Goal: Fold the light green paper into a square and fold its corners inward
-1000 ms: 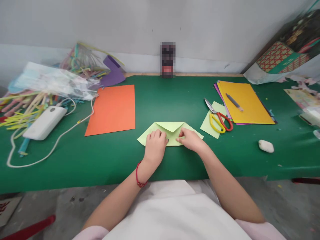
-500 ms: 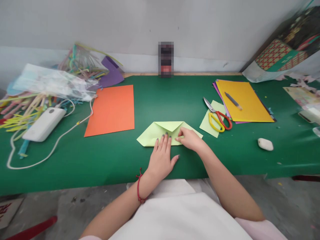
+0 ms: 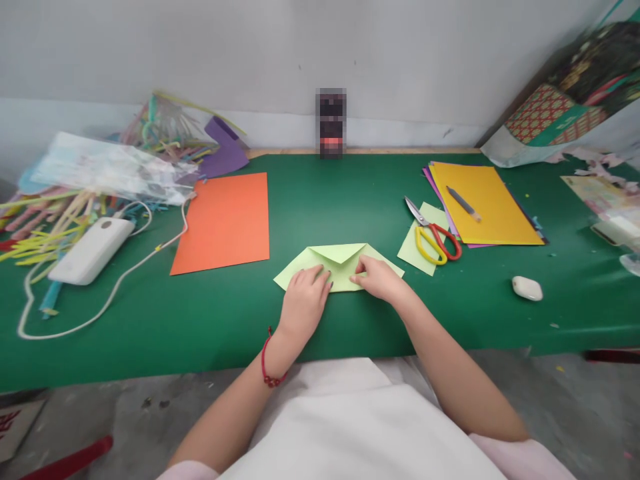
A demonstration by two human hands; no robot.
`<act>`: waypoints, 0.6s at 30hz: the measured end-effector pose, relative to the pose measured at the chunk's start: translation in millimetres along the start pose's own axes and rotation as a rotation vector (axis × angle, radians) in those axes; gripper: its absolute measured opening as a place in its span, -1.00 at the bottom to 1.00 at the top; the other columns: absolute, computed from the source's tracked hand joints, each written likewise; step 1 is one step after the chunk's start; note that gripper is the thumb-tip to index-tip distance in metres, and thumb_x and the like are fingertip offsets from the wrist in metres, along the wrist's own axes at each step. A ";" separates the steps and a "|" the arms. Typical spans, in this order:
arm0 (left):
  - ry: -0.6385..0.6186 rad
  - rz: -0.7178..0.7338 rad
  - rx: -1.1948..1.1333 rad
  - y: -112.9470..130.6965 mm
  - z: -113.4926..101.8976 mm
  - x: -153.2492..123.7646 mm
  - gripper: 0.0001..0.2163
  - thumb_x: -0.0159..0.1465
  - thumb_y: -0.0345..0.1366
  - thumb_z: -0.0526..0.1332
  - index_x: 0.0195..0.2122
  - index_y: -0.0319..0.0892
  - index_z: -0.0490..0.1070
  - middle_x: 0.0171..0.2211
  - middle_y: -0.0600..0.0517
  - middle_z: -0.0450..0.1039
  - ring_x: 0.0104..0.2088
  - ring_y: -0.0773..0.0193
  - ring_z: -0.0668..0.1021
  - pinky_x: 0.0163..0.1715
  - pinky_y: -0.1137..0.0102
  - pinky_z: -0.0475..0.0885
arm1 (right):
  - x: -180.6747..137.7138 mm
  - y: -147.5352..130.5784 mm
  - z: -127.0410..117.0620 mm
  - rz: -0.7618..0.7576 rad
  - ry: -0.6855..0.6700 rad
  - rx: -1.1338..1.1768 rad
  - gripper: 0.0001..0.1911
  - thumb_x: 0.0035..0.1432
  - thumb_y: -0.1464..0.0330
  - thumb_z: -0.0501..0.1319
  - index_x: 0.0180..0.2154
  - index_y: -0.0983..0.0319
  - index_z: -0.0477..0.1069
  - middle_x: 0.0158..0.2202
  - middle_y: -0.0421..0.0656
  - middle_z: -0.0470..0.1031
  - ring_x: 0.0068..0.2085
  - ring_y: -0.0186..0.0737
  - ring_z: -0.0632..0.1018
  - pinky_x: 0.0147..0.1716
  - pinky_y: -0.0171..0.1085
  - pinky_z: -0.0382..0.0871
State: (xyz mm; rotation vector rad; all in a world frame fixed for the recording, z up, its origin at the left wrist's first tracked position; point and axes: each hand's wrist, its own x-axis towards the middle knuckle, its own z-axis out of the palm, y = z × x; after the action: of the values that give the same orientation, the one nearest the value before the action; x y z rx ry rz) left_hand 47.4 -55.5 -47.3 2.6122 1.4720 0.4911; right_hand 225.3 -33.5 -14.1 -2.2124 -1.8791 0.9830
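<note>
A light green sheet of folded paper (image 3: pixel 345 279) lies on the table in front of me, with pointed left and right ends and a triangular flap along its far edge. On its left half rests my left hand (image 3: pixel 305 300), fingers bent and close together against the paper; its grip is partly hidden. A red cord bracelet (image 3: pixel 267 363) circles that wrist. My right hand (image 3: pixel 381 279) is closed in a pinch on the right half of the same paper, thumb and forefinger near its front edge.
Scissors (image 3: pixel 431 233) with red and yellow handles lie on a small green paper piece (image 3: pixel 411 247). A pen (image 3: pixel 464 203) rests on yellow sheets (image 3: pixel 500 200). Leftward are an orange sheet (image 3: pixel 225 223), a corded white power bank (image 3: pixel 95 250) and paper strips. A white case (image 3: pixel 527 288) sits right.
My left hand has shifted left along the paper, and its fingers went from stretched out to bent. The right hand keeps its pinch in about the same place.
</note>
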 end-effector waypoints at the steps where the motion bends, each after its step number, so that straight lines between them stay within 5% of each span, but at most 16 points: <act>1: 0.007 -0.015 0.020 -1.2 -0.4 0.9 -0.69 0.36 -0.33 -0.04 0.00 -0.21 0.42 0.03 -0.17 0.45 0.04 0.09 0.48 0.10 0.10 0.34 | 0.0 0.0 -0.1 0.000 0.003 -0.001 -0.85 0.06 0.37 0.21 -0.45 0.18 0.22 -0.41 -0.18 0.46 -0.37 -0.25 0.45 -0.44 -0.36 0.18; 8: -0.073 -0.117 0.131 19.6 14.5 0.4 -0.55 0.38 -0.30 -0.16 0.22 -0.39 0.17 0.26 -0.24 0.12 0.26 0.04 0.21 0.22 0.10 0.15 | 0.2 -0.7 0.5 -0.016 0.013 -0.015 -0.85 0.05 0.39 0.22 -0.46 0.18 0.23 -0.43 -0.18 0.46 -0.38 -0.25 0.44 -0.44 -0.36 0.18; 18: -0.139 -0.168 0.166 22.6 15.3 4.0 -0.54 0.36 -0.27 -0.13 0.26 -0.28 0.13 0.27 -0.18 0.10 0.26 0.05 0.21 0.23 0.05 0.10 | 0.2 -0.8 1.1 -0.018 0.006 -0.021 -0.86 0.07 0.38 0.21 -0.43 0.18 0.23 -0.42 -0.18 0.45 -0.38 -0.26 0.44 -0.44 -0.36 0.17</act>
State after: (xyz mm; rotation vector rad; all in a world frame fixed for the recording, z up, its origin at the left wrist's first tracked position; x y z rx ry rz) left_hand 72.7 -63.0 -55.3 2.5495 1.7329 0.1727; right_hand 224.0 -33.5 -14.7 -2.2034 -1.9118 0.9568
